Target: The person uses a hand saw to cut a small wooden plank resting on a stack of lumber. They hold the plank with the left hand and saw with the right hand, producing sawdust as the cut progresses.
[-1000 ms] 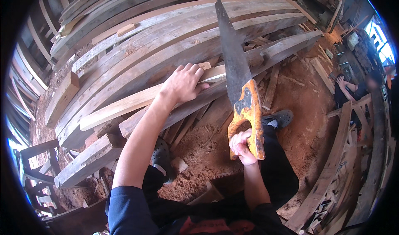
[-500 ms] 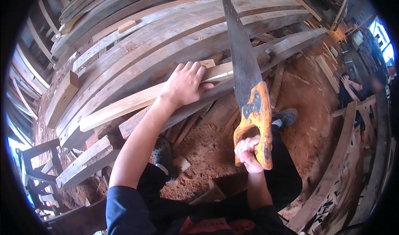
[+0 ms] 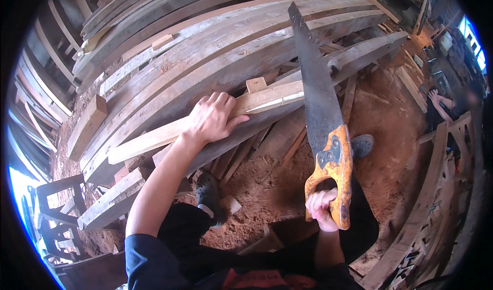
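Note:
My left hand (image 3: 215,115) grips a pale wooden batten (image 3: 144,141) lying along weathered beams, fingers over its far edge and thumb on the near side. A small wood block (image 3: 256,83) sits by the batten, beyond my fingers. My right hand (image 3: 321,208) is wrapped round the worn yellow handle of a handsaw (image 3: 321,100). Its dark blade points away from me and crosses in view beside the batten’s right end; whether it touches the wood I cannot tell.
Long curved timbers (image 3: 215,54) are stacked across the back. More planks (image 3: 426,197) lie at the right, where a co-worker's hand and arm (image 3: 442,105) show. A dark wooden frame (image 3: 54,213) stands at left. My shoes rest on sawdust-covered ground (image 3: 380,120).
The saw and my right hand have moved rightward and nearer me. My left hand has shifted slightly left and down along the batten, uncovering more of the small block.

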Action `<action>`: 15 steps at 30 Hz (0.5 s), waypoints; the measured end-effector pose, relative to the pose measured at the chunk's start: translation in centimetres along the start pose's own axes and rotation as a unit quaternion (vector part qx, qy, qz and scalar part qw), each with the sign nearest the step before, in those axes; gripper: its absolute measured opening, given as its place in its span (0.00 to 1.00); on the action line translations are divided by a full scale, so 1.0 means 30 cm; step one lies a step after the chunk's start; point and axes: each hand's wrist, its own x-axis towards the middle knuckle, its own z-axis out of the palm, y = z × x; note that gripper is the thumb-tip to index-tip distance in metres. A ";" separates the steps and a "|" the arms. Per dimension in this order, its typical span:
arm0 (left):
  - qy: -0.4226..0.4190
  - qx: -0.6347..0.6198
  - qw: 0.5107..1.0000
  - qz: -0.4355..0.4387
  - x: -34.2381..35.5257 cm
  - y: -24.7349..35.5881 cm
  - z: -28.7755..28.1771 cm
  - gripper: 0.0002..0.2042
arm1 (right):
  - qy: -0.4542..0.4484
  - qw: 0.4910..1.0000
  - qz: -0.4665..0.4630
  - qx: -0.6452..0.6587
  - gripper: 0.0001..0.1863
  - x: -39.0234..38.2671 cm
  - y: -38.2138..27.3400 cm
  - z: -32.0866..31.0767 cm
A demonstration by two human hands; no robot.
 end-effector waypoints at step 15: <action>-0.061 -0.016 0.998 0.003 0.057 -0.069 0.032 0.28 | 0.007 0.999 0.031 -0.035 0.17 -0.036 -0.022 -0.001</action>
